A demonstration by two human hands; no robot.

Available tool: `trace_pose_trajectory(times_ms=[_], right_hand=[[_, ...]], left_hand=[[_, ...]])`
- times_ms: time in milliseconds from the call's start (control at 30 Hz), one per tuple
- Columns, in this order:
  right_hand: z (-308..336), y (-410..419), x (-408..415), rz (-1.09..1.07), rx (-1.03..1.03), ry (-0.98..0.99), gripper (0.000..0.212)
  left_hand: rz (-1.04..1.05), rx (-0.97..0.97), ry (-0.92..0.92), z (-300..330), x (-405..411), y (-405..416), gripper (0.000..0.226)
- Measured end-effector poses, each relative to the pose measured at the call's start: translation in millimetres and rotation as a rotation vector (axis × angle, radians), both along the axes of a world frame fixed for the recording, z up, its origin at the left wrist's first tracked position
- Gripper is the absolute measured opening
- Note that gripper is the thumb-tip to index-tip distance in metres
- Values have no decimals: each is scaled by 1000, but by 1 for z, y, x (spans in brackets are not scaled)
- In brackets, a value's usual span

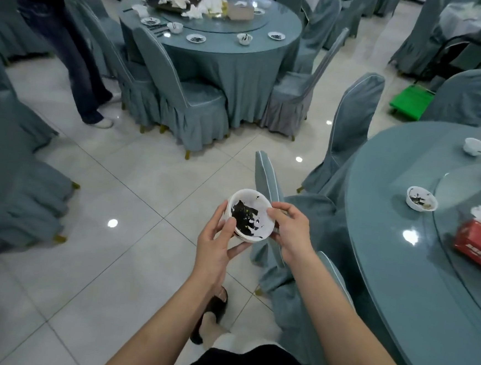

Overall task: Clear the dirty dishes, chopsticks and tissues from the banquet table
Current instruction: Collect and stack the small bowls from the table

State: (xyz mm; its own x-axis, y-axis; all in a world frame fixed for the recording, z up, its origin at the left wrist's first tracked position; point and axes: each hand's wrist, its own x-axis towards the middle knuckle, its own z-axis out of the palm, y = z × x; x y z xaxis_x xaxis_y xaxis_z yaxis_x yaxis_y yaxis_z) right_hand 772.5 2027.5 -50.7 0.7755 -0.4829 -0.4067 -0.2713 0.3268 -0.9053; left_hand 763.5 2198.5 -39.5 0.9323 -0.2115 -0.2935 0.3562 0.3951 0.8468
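Left hand (217, 238), right hand (290, 229) hold dirty bowl (252, 215).

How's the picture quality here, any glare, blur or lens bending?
Head view: ceiling lights glare as white spots on the floor tiles and the near table's glass; wide-angle bending curves that table's rim; the chairs at the left edge smear; the stained bowl in both hands is sharp.

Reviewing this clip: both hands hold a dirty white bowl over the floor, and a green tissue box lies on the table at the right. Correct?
Not quite. The tissue box is red, not green, as the head view shows. The rest stands: left hand and right hand hold the dirty white bowl over the floor, beside the table.
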Motion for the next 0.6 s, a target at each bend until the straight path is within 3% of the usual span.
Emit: trace_pose_trajectory(times_ms=[600], right_hand=[[-11, -17, 249, -75, 47, -24, 7]], left_hand=[[-134, 114, 0, -11, 271, -13, 41]])
